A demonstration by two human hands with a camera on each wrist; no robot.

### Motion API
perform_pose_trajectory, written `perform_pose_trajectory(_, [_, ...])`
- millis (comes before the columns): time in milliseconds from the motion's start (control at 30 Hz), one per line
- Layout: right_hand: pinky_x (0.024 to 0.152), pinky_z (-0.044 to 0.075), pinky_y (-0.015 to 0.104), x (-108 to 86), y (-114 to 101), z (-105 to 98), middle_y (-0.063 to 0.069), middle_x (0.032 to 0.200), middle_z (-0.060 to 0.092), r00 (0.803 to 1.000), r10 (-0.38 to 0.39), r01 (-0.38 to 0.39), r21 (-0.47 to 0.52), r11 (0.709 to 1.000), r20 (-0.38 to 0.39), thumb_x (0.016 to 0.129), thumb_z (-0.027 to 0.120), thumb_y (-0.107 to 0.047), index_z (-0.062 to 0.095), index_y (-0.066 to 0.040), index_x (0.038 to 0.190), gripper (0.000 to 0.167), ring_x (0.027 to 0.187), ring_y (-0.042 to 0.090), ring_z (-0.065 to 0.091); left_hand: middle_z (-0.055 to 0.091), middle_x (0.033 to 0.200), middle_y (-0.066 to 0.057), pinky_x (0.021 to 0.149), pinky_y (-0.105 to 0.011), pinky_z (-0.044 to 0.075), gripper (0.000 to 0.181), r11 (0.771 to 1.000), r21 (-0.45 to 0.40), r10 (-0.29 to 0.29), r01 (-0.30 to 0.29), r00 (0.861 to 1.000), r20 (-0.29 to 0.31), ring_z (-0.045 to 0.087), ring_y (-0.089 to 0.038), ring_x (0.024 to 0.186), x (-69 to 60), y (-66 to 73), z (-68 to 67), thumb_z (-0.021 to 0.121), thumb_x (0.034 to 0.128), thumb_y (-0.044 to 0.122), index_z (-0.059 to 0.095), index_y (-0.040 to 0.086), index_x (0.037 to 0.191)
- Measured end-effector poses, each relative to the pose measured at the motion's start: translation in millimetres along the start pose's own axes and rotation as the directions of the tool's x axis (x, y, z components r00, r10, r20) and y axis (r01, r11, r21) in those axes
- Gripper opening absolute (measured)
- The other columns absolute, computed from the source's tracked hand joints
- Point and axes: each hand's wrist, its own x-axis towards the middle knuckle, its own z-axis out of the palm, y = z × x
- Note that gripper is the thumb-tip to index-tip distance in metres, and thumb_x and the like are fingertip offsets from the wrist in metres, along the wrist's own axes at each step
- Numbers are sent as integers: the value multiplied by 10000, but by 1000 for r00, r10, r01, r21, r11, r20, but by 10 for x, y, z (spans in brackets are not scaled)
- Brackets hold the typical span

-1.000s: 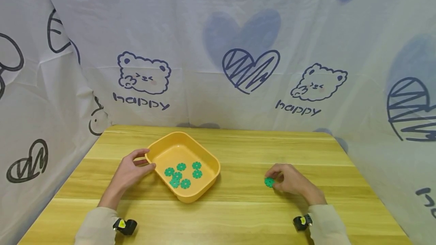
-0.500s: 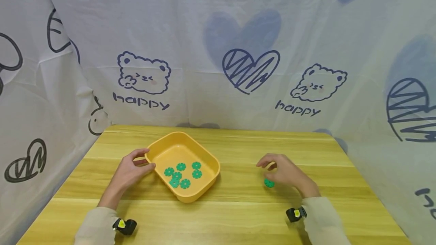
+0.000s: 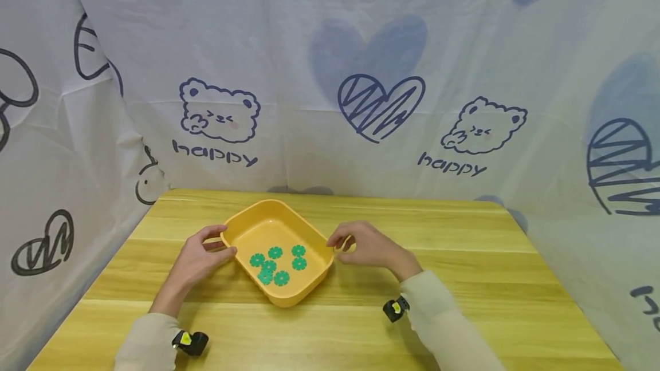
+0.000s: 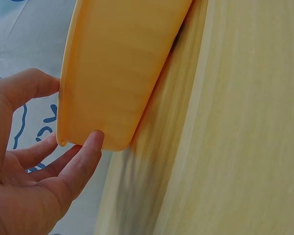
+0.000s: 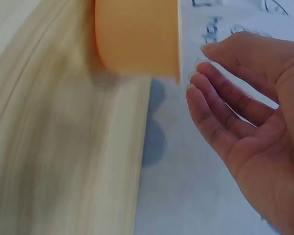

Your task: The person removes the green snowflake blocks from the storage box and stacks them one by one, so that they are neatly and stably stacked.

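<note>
A yellow basket [image 3: 304,291] holds several green notched discs [image 3: 281,277]. My left hand [image 3: 198,259] grips its left corner, thumb and fingers spread along the rim and outer wall; the left wrist view shows this hand [image 4: 44,171] against the basket wall [image 4: 112,73]. Close by the right corner is my right hand [image 3: 368,248], fingers loosely bent. From the right wrist, that hand [image 5: 255,112] shows no object between thumb and fingers, and a gap separates it from the basket [image 5: 139,36]. The disc on the table at right is out of sight, around where my right forearm lies.
The wooden table [image 3: 319,336] extends under both arms. Behind it and at the sides hangs a white cloth [image 3: 304,159] printed with hearts and bears. A small black device [image 3: 191,342] is on the left wrist, another [image 3: 395,309] on the right.
My right hand has let go of the green disc at the right and moved left to the basket's right corner. My left hand and the basket have stayed in place.
</note>
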Motion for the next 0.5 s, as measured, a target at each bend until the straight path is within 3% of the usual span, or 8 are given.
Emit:
perform_pose_trajectory(300, [844, 626, 310, 409, -154, 335, 182, 1089, 754, 993, -44, 46, -17, 999, 111, 862, 719, 9, 749, 33, 1089, 230, 942, 294, 705, 459, 1528, -281, 1072, -482, 543, 699, 1000, -3, -1, 1, 1000, -1, 560, -462, 1349, -7, 5, 8, 752, 931, 239, 444, -3, 1509])
perform_pose_trajectory(500, [785, 563, 158, 578, -192, 574, 142, 1067, 765, 985, -30, 45, -84, 995, 171, 868, 754, -5, 758, 12, 1074, 206, 918, 252, 710, 452, 1536, -273, 1076, -489, 540, 695, 1000, -1, -6, 6, 1000, -1, 556, -460, 1355, -10, 7, 2, 749, 935, 239, 444, 7, 1514])
